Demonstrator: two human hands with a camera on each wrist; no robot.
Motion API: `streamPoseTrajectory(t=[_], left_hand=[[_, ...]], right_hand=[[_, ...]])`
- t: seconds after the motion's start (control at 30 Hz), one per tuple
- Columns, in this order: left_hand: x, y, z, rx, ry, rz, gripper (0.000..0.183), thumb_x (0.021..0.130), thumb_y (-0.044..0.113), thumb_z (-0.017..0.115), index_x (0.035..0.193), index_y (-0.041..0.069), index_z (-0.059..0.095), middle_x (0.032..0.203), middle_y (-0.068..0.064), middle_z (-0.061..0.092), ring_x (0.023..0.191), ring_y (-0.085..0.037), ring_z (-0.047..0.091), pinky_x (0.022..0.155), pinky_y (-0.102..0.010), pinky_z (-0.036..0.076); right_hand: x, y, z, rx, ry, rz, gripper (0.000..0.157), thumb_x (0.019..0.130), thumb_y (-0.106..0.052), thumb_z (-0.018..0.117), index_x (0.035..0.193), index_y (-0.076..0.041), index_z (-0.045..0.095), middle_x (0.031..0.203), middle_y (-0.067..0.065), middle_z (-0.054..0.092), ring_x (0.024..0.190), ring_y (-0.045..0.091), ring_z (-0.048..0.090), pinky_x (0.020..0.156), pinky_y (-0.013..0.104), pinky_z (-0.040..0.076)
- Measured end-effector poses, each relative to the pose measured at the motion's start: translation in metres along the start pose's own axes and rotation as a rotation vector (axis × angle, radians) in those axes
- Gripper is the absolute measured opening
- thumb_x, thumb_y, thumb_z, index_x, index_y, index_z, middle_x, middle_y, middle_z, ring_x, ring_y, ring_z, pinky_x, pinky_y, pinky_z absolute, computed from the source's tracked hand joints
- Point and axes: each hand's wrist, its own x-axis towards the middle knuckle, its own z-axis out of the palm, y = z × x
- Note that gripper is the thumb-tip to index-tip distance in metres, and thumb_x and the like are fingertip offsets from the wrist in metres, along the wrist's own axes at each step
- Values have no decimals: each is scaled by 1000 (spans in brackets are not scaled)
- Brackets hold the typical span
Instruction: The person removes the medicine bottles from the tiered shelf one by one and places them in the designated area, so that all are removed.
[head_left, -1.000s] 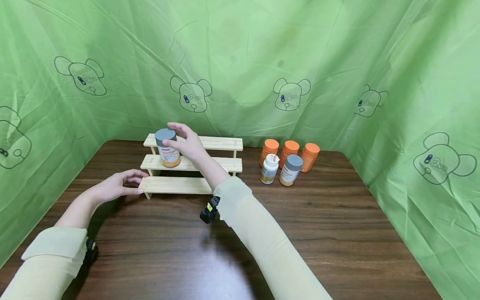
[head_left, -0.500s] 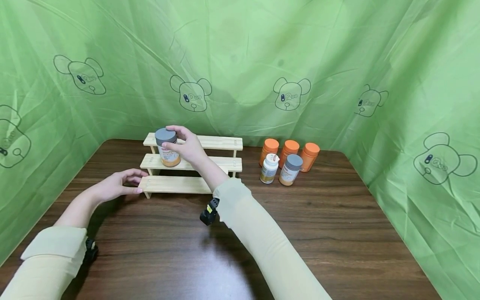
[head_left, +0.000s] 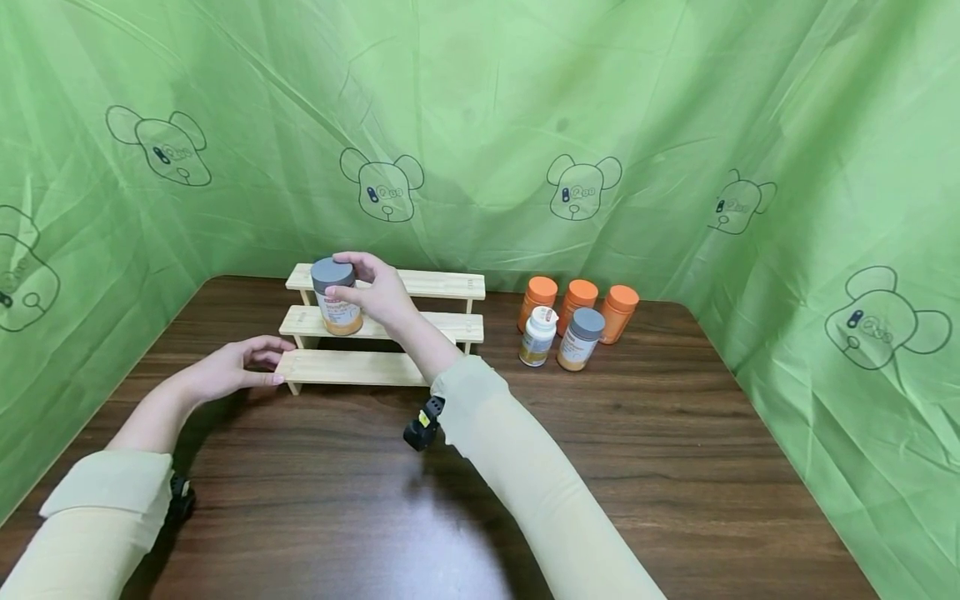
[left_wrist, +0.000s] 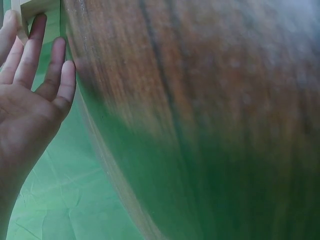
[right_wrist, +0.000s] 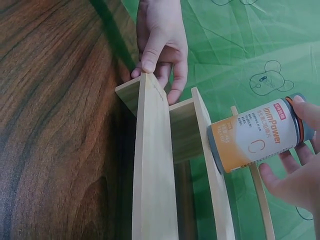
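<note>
In the head view, a three-tier wooden display rack (head_left: 360, 367) stands at the table's back left. My right hand (head_left: 382, 292) grips the grey lid of a white-and-orange supplement bottle (head_left: 339, 308), upright at the left end of the middle tier. The right wrist view shows the bottle's base (right_wrist: 225, 150) at that shelf's surface, with thumb and fingers about the lid. At the left end of the lowest tier is my left hand (head_left: 225, 369); its thumb and fingers hold the board's end from both sides. The left wrist view shows those fingers (left_wrist: 31, 60) at the rack's corner.
Right of the rack stand several bottles: orange ones (head_left: 581, 296) behind, a small white bottle (head_left: 538, 337) and another grey-lidded bottle (head_left: 579, 342) in front. Green cloth (head_left: 480, 125) walls the dark wooden table (head_left: 360, 500) at the back and sides.
The raised fingers of my right hand have come down onto the bottle's lid. The bottle stays at about the same spot, and my left hand has not visibly moved.
</note>
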Motion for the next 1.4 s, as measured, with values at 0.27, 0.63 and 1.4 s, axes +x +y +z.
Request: streamPoseTrajectory(t=[0.27,0.63,1.4], left_hand=[[1,-2,-1,-1,1,1,54,86,19,69,133,4,46,116,-18,64,99,-1,58,85,-15,39],[-1,-4,-2,6,8,0,54,86,20,70,132,4,47,116,-17,64,99,1,58,85,-12,36],[-2,3,-1,10,-6,6,54,87,19,68,133,4,45,118,-19,62,101,-1,58,88,-18,38]], right_hand=[[-4,-9,-4,-30,-40,-8,49,77,-12,78,123,-18,62,120,-1,64,108,7,57,98,29,40],[-9,-29,-17,-13,-34,17,48,75,-12,80,120,-20,63,115,-5,65,105,3,57,92,22,42],[-22,-66,-56,-95,-119,17,54,76,-14,80,126,-19,59,124,-5,60,114,6,54,100,25,38]])
